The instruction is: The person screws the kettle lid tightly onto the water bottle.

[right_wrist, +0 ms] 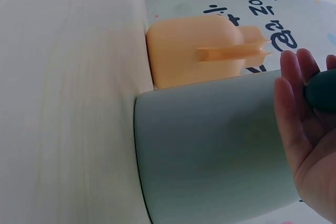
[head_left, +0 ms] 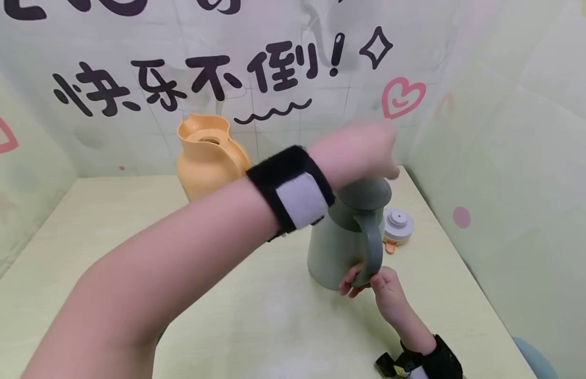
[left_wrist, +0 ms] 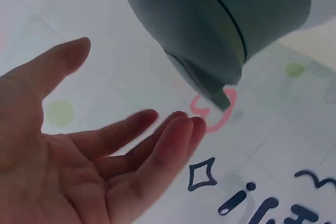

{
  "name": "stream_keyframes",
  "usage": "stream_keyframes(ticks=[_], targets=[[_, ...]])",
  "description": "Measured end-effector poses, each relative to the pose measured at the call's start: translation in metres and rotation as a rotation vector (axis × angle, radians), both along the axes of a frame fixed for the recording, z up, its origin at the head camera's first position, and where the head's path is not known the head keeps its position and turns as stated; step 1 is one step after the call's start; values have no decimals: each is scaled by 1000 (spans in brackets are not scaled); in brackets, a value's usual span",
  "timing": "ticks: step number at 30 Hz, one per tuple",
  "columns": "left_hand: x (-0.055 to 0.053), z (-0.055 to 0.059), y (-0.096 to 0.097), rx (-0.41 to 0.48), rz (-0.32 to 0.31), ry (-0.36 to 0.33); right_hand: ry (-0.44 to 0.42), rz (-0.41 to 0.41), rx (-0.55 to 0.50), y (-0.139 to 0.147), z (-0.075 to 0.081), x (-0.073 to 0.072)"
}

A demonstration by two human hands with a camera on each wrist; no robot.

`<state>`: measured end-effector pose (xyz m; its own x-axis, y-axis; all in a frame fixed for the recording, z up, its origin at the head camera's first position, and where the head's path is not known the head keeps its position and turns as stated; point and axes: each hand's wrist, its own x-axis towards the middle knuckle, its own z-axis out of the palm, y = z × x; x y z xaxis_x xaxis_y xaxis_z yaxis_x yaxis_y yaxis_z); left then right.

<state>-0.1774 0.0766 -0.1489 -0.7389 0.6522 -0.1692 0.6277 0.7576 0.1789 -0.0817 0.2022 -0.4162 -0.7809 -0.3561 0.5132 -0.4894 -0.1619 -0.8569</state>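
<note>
A grey-green jug [head_left: 335, 252] with a lid and a curved handle [head_left: 372, 247] stands upright toward the right of the table. My right hand [head_left: 391, 295] holds the lower end of that handle, thumb on one side and fingers on the other. In the right wrist view the jug's smooth body [right_wrist: 210, 150] fills the middle beside the hand. Above the lid hovers my left hand [head_left: 366, 150], blurred in the head view. Seen from the left wrist, the left hand's fingers [left_wrist: 168, 145] are relaxed and apart from the jug's spout, with nothing in the palm.
An orange jug [head_left: 205, 163] without a stopper stands at the back left, partly behind my left forearm. Just right of the grey-green jug lies a white and orange stopper [head_left: 398, 225]. Walls with lettering enclose the table [head_left: 255, 326] at the back and sides.
</note>
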Motion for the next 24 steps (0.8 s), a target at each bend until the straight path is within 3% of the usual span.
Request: stream_keyframes(ticks=[2, 4, 9, 17, 24], targets=[[5, -5, 3, -3, 88, 109, -21, 0, 5, -1, -1, 2], [10, -10, 4, -43, 132, 174, -34, 1, 9, -2, -2, 4], [16, -17, 11, -152, 195, 181, -22, -9, 13, -4, -1, 3], [13, -15, 16, -267, 145, 215, 3, -8, 18, -1, 2, -2], [14, -17, 17, -300, 110, 219, 12, -2, 7, 0, 0, -1]])
